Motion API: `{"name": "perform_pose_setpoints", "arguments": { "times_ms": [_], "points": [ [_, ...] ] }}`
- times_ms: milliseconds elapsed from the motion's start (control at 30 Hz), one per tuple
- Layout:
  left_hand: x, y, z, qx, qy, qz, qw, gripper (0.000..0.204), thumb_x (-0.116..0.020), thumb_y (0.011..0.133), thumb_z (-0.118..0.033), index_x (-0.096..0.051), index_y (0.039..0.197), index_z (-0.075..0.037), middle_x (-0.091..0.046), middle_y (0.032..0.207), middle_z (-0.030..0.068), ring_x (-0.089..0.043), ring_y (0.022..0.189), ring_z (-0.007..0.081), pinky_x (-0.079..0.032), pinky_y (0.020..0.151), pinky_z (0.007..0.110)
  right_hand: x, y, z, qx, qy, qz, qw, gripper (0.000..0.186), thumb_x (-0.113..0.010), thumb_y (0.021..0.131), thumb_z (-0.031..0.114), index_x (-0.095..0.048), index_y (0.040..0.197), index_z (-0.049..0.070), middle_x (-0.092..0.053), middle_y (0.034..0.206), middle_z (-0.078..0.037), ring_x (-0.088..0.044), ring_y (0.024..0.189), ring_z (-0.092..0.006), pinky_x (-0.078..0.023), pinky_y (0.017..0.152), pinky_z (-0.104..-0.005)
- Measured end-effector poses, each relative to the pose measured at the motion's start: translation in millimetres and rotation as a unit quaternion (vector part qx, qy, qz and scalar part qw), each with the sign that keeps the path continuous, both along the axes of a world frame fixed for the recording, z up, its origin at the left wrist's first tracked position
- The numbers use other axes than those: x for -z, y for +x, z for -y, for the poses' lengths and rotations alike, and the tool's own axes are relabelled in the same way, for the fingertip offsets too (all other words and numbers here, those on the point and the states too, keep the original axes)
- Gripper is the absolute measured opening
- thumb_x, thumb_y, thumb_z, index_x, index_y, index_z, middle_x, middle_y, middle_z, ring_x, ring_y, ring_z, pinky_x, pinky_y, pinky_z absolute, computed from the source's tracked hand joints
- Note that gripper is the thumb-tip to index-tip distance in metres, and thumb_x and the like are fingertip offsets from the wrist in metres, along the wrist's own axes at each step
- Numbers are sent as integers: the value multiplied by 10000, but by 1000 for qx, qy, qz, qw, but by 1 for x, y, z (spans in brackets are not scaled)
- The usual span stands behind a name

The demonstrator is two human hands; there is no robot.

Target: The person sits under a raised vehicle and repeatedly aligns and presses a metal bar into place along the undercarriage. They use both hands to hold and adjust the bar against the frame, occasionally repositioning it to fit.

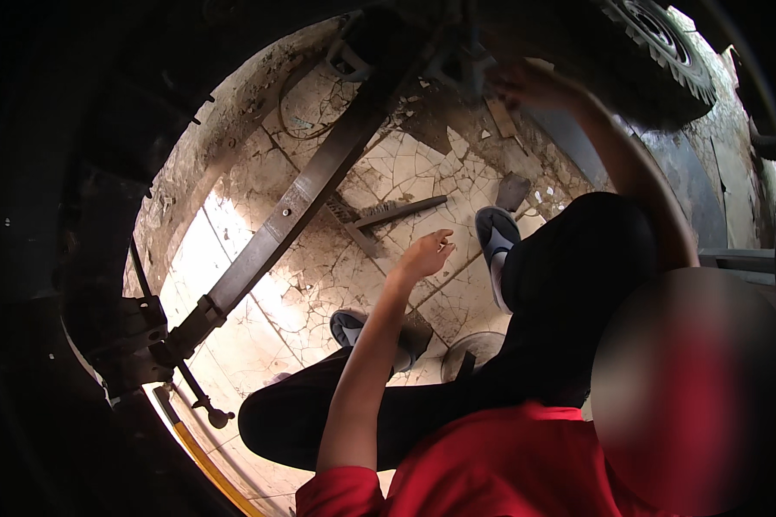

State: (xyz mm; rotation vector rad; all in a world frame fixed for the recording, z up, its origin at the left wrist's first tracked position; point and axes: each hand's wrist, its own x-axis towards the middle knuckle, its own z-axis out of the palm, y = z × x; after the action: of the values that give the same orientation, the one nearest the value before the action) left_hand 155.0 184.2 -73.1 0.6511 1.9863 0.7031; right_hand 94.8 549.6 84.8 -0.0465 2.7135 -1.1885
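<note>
My left hand [428, 256] hovers over the cracked tile floor between my knees. Its fingers are loosely bent and apart, with nothing visible in them. My right hand [526, 84] reaches far forward into shadow, at a dark metal bracket [464, 69] under the vehicle. Blur and darkness hide its fingertips, so I cannot make out whether it grips anything. A long flat metal bar [289, 213], like a leaf spring, slants from the far middle to the near left. Beyond my left hand, a dark long-handled tool [401, 211] lies on the floor beside something bristly.
A large tyre [629, 73] stands at the far right. Dark vehicle parts [125, 340] and a rod with a ball end [219, 419] crowd the left. A round metal dish [474, 351] sits near my legs. A small wooden block [502, 116] and debris lie at the far side.
</note>
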Motion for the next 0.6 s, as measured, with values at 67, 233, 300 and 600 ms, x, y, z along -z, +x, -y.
{"name": "perform_pose_setpoints", "arguments": {
  "times_ms": [67, 233, 300, 600],
  "points": [
    [9, 10, -11, -10, 44, -26, 999, 472, -565, 994, -333, -548, 1391, -78, -677, 1217, 215, -666, 1106, 339, -510, 959, 402, 68, 25, -25, 187, -113, 125, 968, 441, -583, 1014, 310, -562, 1371, 53, -723, 1006, -168, -743, 766, -217, -609, 640, -335],
    [24, 18, 12, 38, -2, -19, 999, 429, -572, 988, -304, -584, 1345, -65, -667, 1240, 200, -658, 1116, 345, -507, 964, 403, 190, 83, 15, 140, 151, 166, 964, 479, -658, 947, 267, -559, 1376, 78, -733, 885, -129, -722, 928, -293, -590, 765, -417],
    [29, 20, 22, 21, 7, -30, 999, 429, -575, 985, -305, -585, 1342, -67, -665, 1246, 191, -653, 1126, 342, -504, 970, 404, 218, 99, 32, 125, 229, 111, 959, 535, -707, 903, 237, -546, 1399, 119, -705, 1131, -113, -648, 1119, -316, -542, 915, -437],
    [59, 22, 26, 25, 26, -44, 998, 394, -581, 964, -294, -640, 1259, -40, -680, 1192, 215, -653, 1092, 373, -505, 952, 418, 269, 101, 26, 46, 352, -20, 935, 396, -739, 825, 135, -658, 1211, 170, -634, 1249, -50, -509, 1265, -277, -380, 1100, -439]
  ]
}}
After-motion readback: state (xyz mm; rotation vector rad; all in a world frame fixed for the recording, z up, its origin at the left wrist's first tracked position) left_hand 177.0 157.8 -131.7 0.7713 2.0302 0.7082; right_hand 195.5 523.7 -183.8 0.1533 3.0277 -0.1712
